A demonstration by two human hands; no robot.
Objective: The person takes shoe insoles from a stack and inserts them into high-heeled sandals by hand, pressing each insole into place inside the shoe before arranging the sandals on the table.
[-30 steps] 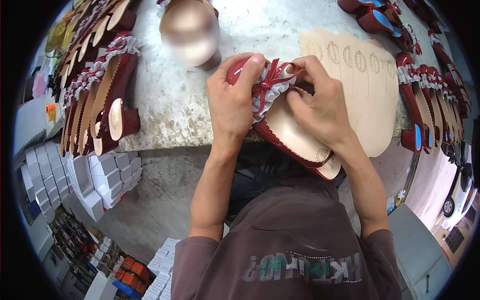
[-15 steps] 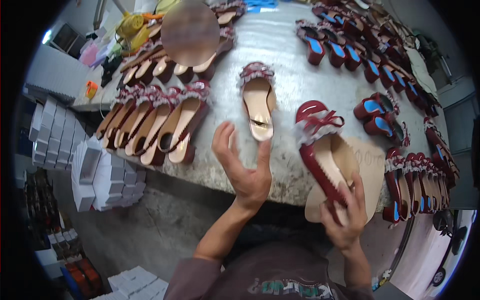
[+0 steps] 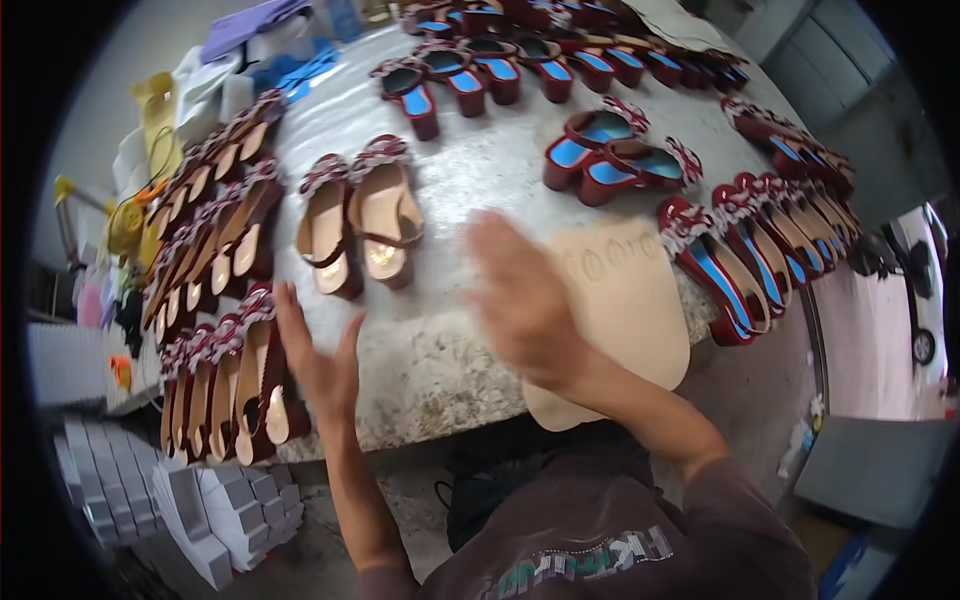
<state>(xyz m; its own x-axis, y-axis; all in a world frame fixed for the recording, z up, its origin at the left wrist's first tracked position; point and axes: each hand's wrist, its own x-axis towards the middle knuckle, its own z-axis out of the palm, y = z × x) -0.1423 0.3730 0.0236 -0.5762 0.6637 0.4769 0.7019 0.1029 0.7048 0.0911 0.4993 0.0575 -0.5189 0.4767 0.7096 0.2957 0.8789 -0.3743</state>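
The left forearm rises almost straight from the lower edge, and the left hand [image 3: 322, 372] stands with its fingers pointing up and its thumb spread wide from them, nothing between. It is just beside the end shoe [image 3: 258, 365] of the near left row, though whether they touch I cannot tell. The right arm bends at the elbow, its forearm slanting up and to the left, and the right hand [image 3: 528, 305] hangs over the table [image 3: 435, 375] with its fingers aimed forward. Motion blur covers it, so I cannot tell whether its fingers are spread or pressed together; no shoe shows in it. A pair of red sandals, a left sandal [image 3: 325, 235] and a right sandal [image 3: 380, 205], stands side by side on the table, ahead of and between the hands, toes pointing away. The beige insoles [image 3: 625, 335] lie fanned at the table's near edge, partly behind the right hand and wrist.
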